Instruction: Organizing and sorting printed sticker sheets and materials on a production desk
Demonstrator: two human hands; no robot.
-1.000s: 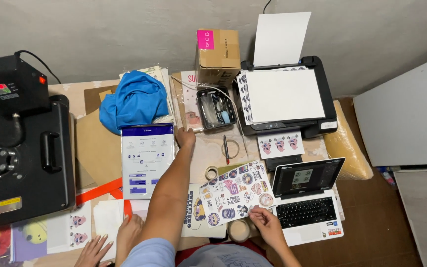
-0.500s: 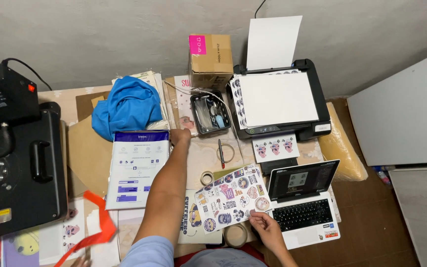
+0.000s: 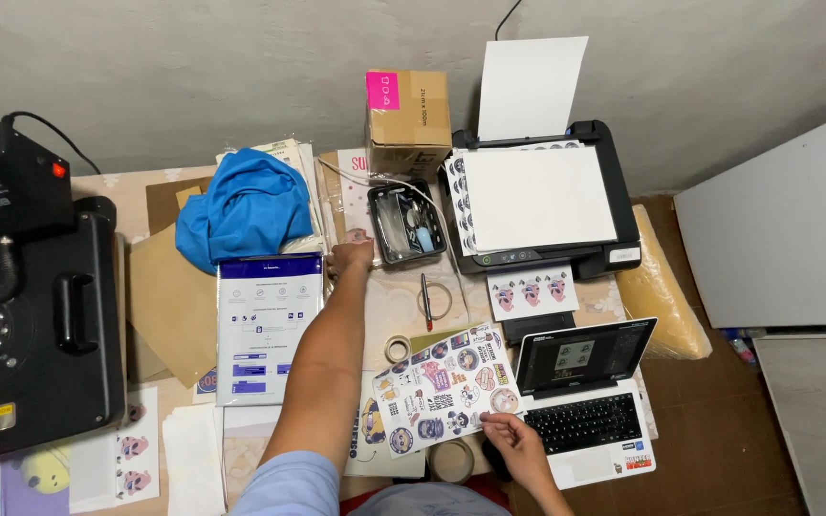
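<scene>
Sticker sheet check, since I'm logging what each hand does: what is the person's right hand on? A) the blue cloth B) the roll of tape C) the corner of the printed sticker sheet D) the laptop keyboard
C: the right hand pinches the lower corner of the sticker sheet, just left of the laptop; the left hand reaches toward the black tray.

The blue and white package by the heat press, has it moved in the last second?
Yes. The blue and white package lay angled, closer to the sticker sheet; now it lies straighter and nearer the heat press, with the left hand beyond its top corner.
</scene>
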